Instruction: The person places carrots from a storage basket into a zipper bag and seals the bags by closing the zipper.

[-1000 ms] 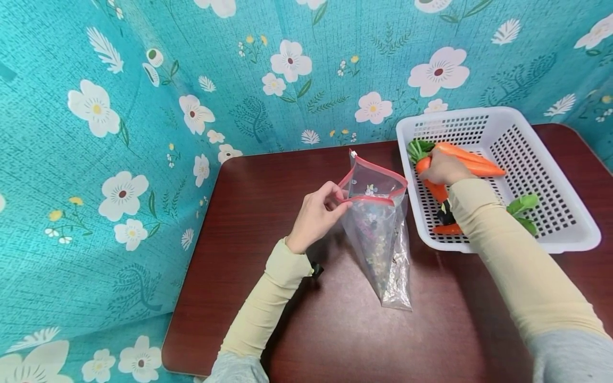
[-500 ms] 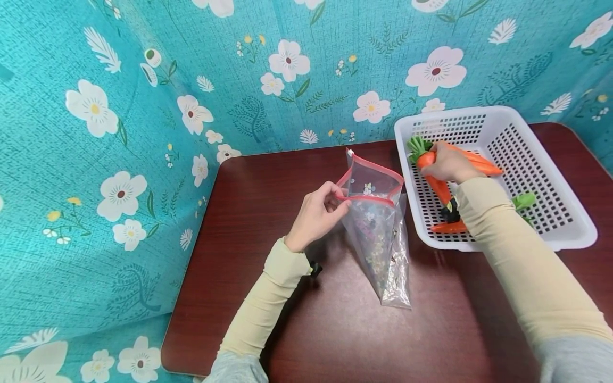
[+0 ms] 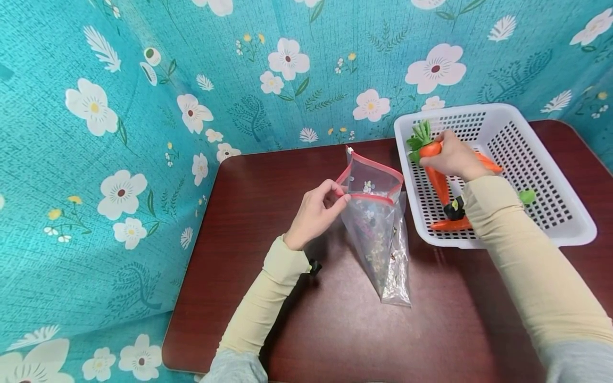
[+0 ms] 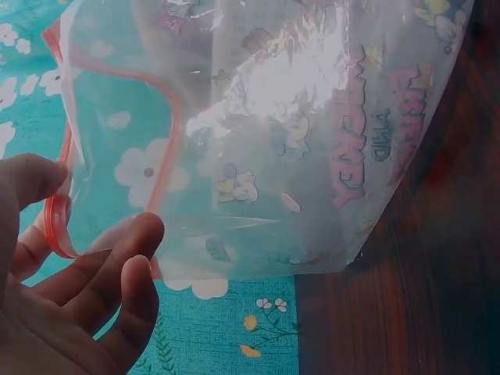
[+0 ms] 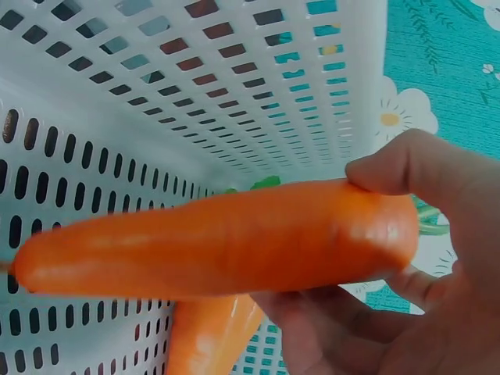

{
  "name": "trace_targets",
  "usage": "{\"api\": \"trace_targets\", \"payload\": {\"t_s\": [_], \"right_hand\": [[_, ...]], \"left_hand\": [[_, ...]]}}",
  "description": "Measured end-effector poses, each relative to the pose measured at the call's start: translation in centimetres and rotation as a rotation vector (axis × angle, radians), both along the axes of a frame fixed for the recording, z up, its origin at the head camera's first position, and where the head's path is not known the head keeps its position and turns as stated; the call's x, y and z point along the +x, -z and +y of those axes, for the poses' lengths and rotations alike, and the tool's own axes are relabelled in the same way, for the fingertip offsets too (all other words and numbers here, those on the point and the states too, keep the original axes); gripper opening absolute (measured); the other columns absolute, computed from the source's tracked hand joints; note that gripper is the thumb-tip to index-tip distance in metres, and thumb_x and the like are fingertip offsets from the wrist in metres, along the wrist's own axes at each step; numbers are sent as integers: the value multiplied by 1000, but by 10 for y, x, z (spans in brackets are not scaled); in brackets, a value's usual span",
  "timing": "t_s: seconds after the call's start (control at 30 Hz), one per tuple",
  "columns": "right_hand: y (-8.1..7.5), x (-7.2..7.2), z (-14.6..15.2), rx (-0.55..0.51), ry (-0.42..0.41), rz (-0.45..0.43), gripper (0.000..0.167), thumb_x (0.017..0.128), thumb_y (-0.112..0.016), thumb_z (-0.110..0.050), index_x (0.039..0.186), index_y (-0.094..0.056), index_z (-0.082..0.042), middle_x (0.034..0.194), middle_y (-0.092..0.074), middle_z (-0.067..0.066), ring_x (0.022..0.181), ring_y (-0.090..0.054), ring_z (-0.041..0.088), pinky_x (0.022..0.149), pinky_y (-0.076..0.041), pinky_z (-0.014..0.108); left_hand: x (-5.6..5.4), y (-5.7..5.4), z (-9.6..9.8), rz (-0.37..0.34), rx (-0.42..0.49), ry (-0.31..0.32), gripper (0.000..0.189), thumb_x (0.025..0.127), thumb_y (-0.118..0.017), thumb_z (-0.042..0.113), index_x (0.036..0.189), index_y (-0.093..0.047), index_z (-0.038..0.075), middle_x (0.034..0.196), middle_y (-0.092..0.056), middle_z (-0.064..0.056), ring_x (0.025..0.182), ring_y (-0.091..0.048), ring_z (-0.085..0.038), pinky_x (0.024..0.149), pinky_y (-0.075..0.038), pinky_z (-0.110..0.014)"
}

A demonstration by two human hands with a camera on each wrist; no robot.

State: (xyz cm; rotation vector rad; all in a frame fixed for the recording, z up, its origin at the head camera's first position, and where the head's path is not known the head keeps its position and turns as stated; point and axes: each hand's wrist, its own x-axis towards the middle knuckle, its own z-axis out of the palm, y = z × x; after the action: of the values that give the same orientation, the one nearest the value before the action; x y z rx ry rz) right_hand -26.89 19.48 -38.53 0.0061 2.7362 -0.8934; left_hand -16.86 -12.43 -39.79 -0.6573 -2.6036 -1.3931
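Note:
My left hand (image 3: 316, 215) pinches the red zip edge of a clear printed zip bag (image 3: 375, 234), which stands with its mouth spread apart. In the left wrist view, the thumb and fingers hold that red edge (image 4: 58, 223), and cartoon prints and lettering show on the plastic. Inside the white basket, my right hand (image 3: 455, 157) grips an orange carrot (image 3: 438, 183) near its leafy top. The right wrist view shows this carrot (image 5: 219, 238) lying across the hand, thumb over it and fingers beneath. Another carrot (image 5: 205, 336) is below it.
The white perforated basket (image 3: 574, 236) sits at the right of the dark red table (image 3: 249, 223). It also holds a carrot (image 3: 450, 225) near its front wall and a green leafy piece (image 3: 527, 197). A teal floral cloth (image 3: 306, 69) hangs behind and to the left.
My right hand has lifted the carrot's leafy top a little and moved slightly right, tilting it up from the basket. The left hand and the bag have stayed nearly still.

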Motion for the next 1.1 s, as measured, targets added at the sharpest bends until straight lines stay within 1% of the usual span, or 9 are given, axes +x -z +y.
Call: {"api": "trace_targets", "payload": {"t_s": [0.1, 0.23, 0.33, 0.43, 0.53, 0.73, 0.8, 0.9, 1.1], "right_hand": [[-2, 2, 1, -25, 15, 25, 72, 90, -58, -37, 136, -21, 4, 114, -46, 31, 89, -51, 40, 69, -45, 43], [-5, 3, 2, -39, 45, 79, 71, 89, -58, -37, 134, -20, 4, 110, -47, 32, 84, -53, 39, 61, -45, 39], [-7, 4, 3, -28, 80, 100, 73, 88, -58, -42, 133, -20, 1, 108, -48, 33, 83, -54, 40, 58, -44, 40], [-11, 7, 5, -26, 113, 104, 75, 88, -56, -46, 135, -19, -1, 110, -49, 33, 84, -54, 41, 60, -43, 42], [-14, 8, 6, -65, 141, 123, 77, 87, -56, -45, 137, -17, -2, 113, -48, 34, 87, -54, 41, 62, -45, 42], [-21, 12, 8, -194, 186, 177, 73, 88, -57, -46, 134, -17, -7, 123, -45, 32, 95, -52, 40, 60, -45, 36], [-23, 13, 8, -226, 194, 203, 68, 88, -58, -46, 131, -19, -11, 122, -47, 29, 94, -52, 37, 61, -44, 35], [-25, 15, 9, -277, 209, 225, 58, 88, -58, -45, 126, -22, -20, 114, -49, 19, 92, -51, 29, 65, -43, 33], [-29, 18, 10, -378, 291, 239, 49, 88, -59, -41, 123, -26, -34, 99, -44, 0, 89, -47, 17, 70, -42, 31]], "left_hand": [[0, 0, 0, 6, 0, -2, 12, 91, -67, 22, 95, -59, 14, 102, -71, -3, 67, -52, -11, 60, -46, -23], [0, 0, 0, 8, 5, -1, 14, 91, -68, 23, 98, -60, 14, 90, -67, -1, 67, -51, -12, 59, -46, -23], [-1, 0, 0, 2, 12, -5, 16, 90, -68, 23, 99, -60, 13, 84, -63, -1, 68, -51, -13, 60, -47, -23], [-1, 0, 0, -10, 21, -12, 17, 90, -69, 24, 101, -60, 14, 84, -62, 1, 68, -51, -13, 60, -47, -24], [-1, 1, 0, -17, 29, -17, 18, 89, -70, 23, 102, -60, 14, 86, -63, 1, 69, -51, -13, 61, -47, -24], [-3, 1, 0, -6, 35, -21, 18, 89, -70, 22, 101, -60, 14, 87, -66, 0, 68, -51, -14, 60, -47, -24], [-3, 1, 0, -7, 38, -23, 17, 89, -70, 23, 100, -60, 15, 89, -67, 0, 68, -52, -14, 60, -47, -24], [-4, 1, 0, -12, 41, -21, 17, 89, -70, 24, 99, -60, 15, 96, -70, -1, 68, -53, -13, 60, -48, -24], [-5, 0, 0, -12, 43, -16, 18, 89, -70, 23, 99, -58, 15, 99, -70, -2, 68, -52, -13, 59, -47, -24]]}}
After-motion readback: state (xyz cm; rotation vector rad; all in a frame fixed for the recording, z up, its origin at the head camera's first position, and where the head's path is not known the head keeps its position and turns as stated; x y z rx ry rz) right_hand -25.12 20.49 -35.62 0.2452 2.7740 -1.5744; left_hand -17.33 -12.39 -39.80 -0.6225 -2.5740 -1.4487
